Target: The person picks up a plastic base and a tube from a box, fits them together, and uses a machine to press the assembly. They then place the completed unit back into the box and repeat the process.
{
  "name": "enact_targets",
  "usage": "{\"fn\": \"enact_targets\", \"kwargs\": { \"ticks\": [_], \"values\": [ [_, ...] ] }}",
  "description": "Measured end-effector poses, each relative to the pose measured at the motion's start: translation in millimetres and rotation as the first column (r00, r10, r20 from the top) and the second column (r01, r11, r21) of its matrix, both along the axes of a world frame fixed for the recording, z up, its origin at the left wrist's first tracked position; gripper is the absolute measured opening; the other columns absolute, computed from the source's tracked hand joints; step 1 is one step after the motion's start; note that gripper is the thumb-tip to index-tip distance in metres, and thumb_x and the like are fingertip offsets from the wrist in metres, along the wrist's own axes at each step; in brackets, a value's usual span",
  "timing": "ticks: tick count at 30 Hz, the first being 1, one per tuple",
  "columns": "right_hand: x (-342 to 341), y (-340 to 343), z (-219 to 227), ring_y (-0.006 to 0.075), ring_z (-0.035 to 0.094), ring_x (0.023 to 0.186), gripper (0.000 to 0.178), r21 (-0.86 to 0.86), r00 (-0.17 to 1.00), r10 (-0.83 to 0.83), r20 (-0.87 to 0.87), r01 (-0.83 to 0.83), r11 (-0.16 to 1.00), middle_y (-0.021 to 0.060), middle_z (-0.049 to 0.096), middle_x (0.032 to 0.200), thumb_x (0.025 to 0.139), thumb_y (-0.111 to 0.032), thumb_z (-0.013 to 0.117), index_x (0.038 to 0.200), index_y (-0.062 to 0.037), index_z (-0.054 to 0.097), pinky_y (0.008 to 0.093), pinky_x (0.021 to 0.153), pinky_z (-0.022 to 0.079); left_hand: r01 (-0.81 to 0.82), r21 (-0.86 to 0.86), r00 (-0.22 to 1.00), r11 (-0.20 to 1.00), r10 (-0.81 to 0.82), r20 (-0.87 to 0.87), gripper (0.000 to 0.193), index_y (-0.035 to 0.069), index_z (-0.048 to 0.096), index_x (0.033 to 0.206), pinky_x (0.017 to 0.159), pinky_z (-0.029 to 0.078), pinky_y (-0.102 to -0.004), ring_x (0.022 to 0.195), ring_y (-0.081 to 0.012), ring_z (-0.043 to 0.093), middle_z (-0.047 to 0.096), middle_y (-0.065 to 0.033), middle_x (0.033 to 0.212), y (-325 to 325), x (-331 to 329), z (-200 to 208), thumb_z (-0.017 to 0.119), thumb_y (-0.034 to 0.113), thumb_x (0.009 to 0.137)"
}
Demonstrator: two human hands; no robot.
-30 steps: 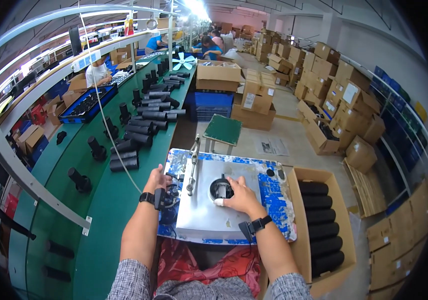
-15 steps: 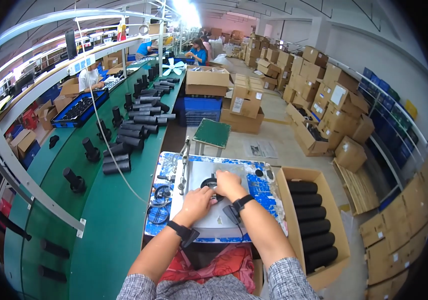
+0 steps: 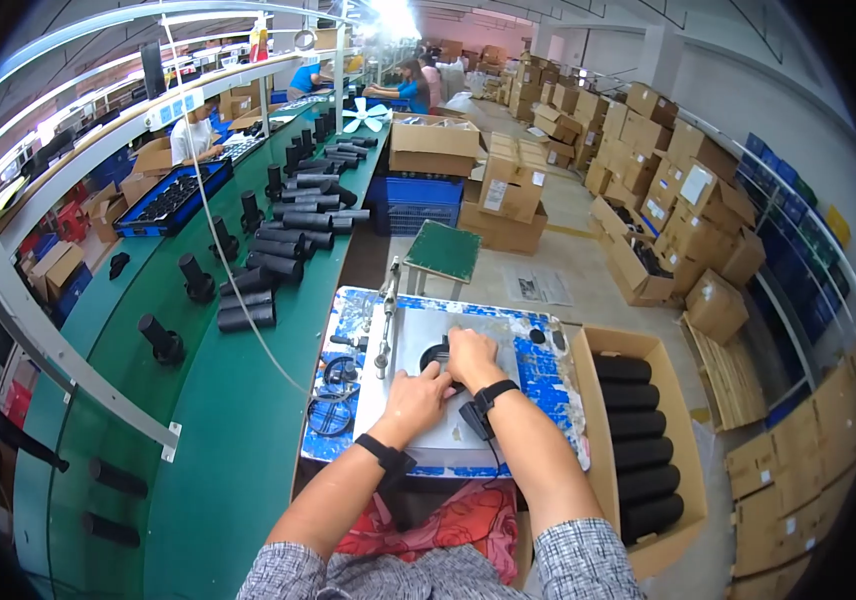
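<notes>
A black round plastic part lies on a grey metal plate atop a small worktable, mostly covered by my fingers. My left hand has its fingertips closed at the part's near edge. On its right side my right hand is bent over it, fingers curled down and gripping. Both wrists wear black bands. Left of the hands a metal toggle clamp stands at the plate's edge. Two black spoked rings, a nearer ring and a farther ring, lie beside the plate.
A green bench on the left holds many black tubes and a blue tray. At right, an open carton contains several black foam-like cylinders. A green stool stands beyond the table. Other people work farther back.
The view has shifted, so the scene sits slightly to the right and higher nearby. Both hands remain at the black part, with the right hand's fingers more curled over it.
</notes>
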State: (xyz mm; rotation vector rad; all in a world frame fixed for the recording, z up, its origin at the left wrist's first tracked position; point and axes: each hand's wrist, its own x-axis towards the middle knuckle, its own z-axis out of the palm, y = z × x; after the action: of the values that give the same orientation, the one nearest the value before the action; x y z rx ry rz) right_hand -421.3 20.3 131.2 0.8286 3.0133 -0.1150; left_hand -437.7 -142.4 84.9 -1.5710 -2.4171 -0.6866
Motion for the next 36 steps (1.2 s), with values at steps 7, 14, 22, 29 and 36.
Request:
{"fn": "enact_targets", "kwargs": {
  "ticks": [7,14,22,29,36],
  "values": [
    [7,-13,-2,0.0414,0.073,0.105,0.039,0.074,0.986,0.141,-0.085,-0.134,0.988,0.0203,0.076,0.110,0.074,-0.020,0.084,0.109,-0.0087,0.071,0.0530,0.088,0.060,0.008,0.126,1.000,0.992,-0.012,0.026,0.031,0.016,0.067,0.124,0.078,0.054,-0.0480,0.092,-0.0333,0.071,0.067,-0.0095,0.121,-19,-2,-14,0.068,0.029,0.096],
    [97,37,-33,0.0218,0.066,0.083,0.045,-0.359,0.791,-0.012,-0.612,-0.264,0.895,0.0126,0.067,0.112,0.087,-0.006,0.076,0.129,-0.0016,0.059,0.0382,0.077,0.055,-0.388,0.621,0.845,0.681,0.532,-0.055,0.025,0.010,0.074,0.108,0.087,0.049,-0.0424,0.096,-0.0302,0.064,0.069,-0.0110,0.103,-263,25,34,0.069,0.002,0.085],
    [199,-42,-33,0.0028,0.051,0.075,0.027,-0.821,0.765,-0.380,-0.520,-0.324,0.471,-0.0034,0.059,0.097,0.094,0.002,0.070,0.118,-0.0032,0.060,0.0191,0.064,0.041,-0.981,0.168,0.051,0.092,0.971,-0.233,0.063,0.007,0.056,0.142,0.111,0.042,-0.0565,0.138,-0.0413,0.045,0.051,-0.0174,0.142,-581,-89,-7,0.080,0.018,0.085],
    [231,-66,-48,0.0029,0.053,0.076,0.026,-0.788,0.723,-0.377,-0.579,-0.378,0.486,-0.0030,0.061,0.094,0.092,0.003,0.072,0.115,-0.0040,0.062,0.0211,0.064,0.043,-0.889,0.105,0.456,0.446,0.882,0.119,0.067,0.003,0.054,0.146,0.110,0.046,-0.0474,0.125,-0.0402,0.057,0.056,-0.0221,0.131,-544,-83,-1,0.080,0.012,0.085],
    [179,-151,8,0.0125,0.066,0.095,0.074,-0.739,0.838,0.082,-0.539,-0.518,0.430,0.0041,0.066,0.123,0.077,-0.017,0.095,0.138,-0.0045,0.055,0.0267,0.077,0.054,-0.344,0.505,0.914,0.791,0.405,-0.012,0.060,0.003,0.065,0.136,0.103,0.046,-0.0472,0.116,-0.0371,0.059,0.061,-0.0180,0.132,-300,66,88,0.084,0.018,0.081]
  ]
}}
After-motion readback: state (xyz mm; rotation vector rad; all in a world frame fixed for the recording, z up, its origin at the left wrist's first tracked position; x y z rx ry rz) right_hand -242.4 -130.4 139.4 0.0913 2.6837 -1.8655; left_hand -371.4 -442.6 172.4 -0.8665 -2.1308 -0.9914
